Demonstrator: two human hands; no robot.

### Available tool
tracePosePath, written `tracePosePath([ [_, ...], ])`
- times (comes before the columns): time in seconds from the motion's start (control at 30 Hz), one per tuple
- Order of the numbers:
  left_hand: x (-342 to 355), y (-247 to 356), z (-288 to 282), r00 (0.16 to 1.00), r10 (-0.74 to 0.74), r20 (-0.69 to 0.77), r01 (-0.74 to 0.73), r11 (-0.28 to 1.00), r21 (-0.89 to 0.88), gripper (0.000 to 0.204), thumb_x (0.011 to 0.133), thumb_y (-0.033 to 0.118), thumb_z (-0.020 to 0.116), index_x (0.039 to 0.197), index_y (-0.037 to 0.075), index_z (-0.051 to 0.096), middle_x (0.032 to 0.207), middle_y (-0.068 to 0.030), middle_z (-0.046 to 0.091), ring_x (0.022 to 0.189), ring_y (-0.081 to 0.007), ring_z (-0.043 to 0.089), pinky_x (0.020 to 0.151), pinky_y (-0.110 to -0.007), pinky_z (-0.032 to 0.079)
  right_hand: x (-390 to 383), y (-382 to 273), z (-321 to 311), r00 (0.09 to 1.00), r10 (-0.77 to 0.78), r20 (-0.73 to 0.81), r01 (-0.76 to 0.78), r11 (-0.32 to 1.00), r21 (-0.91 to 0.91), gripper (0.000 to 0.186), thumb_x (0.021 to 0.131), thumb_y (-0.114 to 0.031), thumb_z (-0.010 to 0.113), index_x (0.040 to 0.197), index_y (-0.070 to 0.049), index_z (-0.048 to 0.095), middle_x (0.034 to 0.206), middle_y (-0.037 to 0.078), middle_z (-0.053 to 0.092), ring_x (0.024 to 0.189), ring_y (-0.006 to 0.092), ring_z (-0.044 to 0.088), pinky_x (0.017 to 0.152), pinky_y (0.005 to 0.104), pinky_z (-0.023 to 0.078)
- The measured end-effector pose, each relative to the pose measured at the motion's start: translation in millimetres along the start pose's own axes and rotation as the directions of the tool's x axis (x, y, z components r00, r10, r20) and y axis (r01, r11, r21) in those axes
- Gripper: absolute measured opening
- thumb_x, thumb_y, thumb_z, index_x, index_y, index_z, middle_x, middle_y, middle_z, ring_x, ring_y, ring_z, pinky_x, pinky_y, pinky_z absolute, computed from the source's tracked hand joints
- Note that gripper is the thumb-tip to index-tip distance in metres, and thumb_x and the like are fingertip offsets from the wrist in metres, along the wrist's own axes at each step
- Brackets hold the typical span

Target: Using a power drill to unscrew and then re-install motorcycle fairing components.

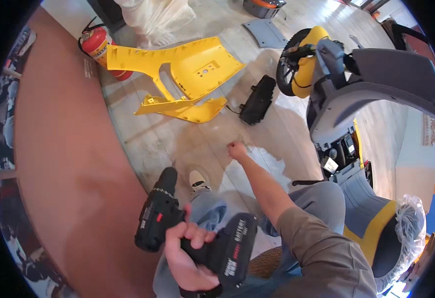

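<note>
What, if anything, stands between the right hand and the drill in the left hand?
Nothing visible blocks the way from the right hand to the drill in the left hand. The shoe and trouser leg show in the gap, but they appear lower down, beneath that path.

Floor (pixel 192 141) free between right hand (pixel 237 150) and yellow panel (pixel 193 77); black casing (pixel 258 101) ahead, scooter (pixel 394 69) blocks right, wall (pixel 68 164) left.
</note>
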State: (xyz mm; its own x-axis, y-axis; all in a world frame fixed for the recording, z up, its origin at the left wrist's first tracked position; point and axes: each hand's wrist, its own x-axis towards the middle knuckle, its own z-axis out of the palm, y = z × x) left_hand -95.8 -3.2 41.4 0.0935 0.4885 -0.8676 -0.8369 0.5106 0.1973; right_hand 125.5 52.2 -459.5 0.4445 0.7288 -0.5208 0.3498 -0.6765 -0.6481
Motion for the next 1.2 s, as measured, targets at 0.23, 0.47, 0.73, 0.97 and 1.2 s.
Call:
tracePosePath([
  [0.23, 3, 14, 14, 0.999, -0.018, -0.028, 0.019, 1.0, 0.023, 0.04, 0.087, 0.012, 0.05, 0.125, 0.002, 0.049, 0.063, 0.0053, 0.039, 0.051, -0.0066, 0.041, 0.061, -0.027, 0.04, 4, -49, 14, 0.922, -0.383, -0.058, 0.335, 0.863, -0.377, 0.013, 0.082, -0.01, 0.055, 0.089, -0.007, 0.065, 0.092, 0.018, 0.063, 0.084, 0.0388, 0.061, 0.075, 0.0456, 0.05],
  [0.47, 7, 13, 8, 0.991, -0.129, 0.039, 0.125, 0.988, 0.094, 0.023, 0.091, 0.014, 0.052, 0.07, 0.011, 0.043, 0.067, 0.0011, 0.039, 0.06, -0.0114, 0.041, 0.068, -0.03, 0.039, 23, -62, 4, 0.868, -0.49, -0.081, 0.431, 0.826, -0.364, 0.013, 0.08, -0.006, 0.056, 0.089, -0.008, 0.065, 0.094, 0.016, 0.059, 0.085, 0.0376, 0.06, 0.074, 0.0459, 0.05],
  [0.73, 8, 9, 19, 0.981, -0.179, 0.073, 0.173, 0.981, 0.082, 0.018, 0.091, 0.015, 0.053, 0.075, 0.008, 0.047, 0.068, 0.0004, 0.042, 0.061, -0.012, 0.042, 0.067, -0.03, 0.039, 34, -49, -6, 0.915, -0.379, -0.136, 0.353, 0.917, -0.184, 0.018, 0.079, -0.01, 0.062, 0.096, -0.007, 0.068, 0.094, 0.013, 0.066, 0.081, 0.0292, 0.065, 0.074, 0.037, 0.052],
  [0.97, 3, 5, 32, 0.988, -0.153, -0.024, 0.154, 0.983, 0.097, 0.04, 0.086, 0.011, 0.05, 0.125, 0.001, 0.047, 0.063, 0.0045, 0.039, 0.051, -0.0067, 0.039, 0.063, -0.028, 0.04, 43, -60, -20, 0.943, 0.254, -0.213, -0.045, 0.735, 0.676, 0.016, 0.082, -0.018, 0.071, 0.09, -0.003, 0.071, 0.083, 0.01, 0.069, 0.08, 0.017, 0.067, 0.069, 0.03, 0.054],
  [1.2, -3, -8, 35, 0.968, -0.225, 0.111, 0.208, 0.967, 0.146, 0.035, 0.086, 0.011, 0.052, 0.12, 0.0, 0.049, 0.063, 0.0042, 0.04, 0.052, -0.0068, 0.041, 0.061, -0.026, 0.041, 40, -23, -100, 0.914, 0.198, -0.354, -0.03, 0.904, 0.426, 0.013, 0.08, -0.013, 0.071, 0.082, -0.001, 0.067, 0.079, 0.008, 0.066, 0.063, 0.0159, 0.063, 0.057, 0.0259, 0.051],
])
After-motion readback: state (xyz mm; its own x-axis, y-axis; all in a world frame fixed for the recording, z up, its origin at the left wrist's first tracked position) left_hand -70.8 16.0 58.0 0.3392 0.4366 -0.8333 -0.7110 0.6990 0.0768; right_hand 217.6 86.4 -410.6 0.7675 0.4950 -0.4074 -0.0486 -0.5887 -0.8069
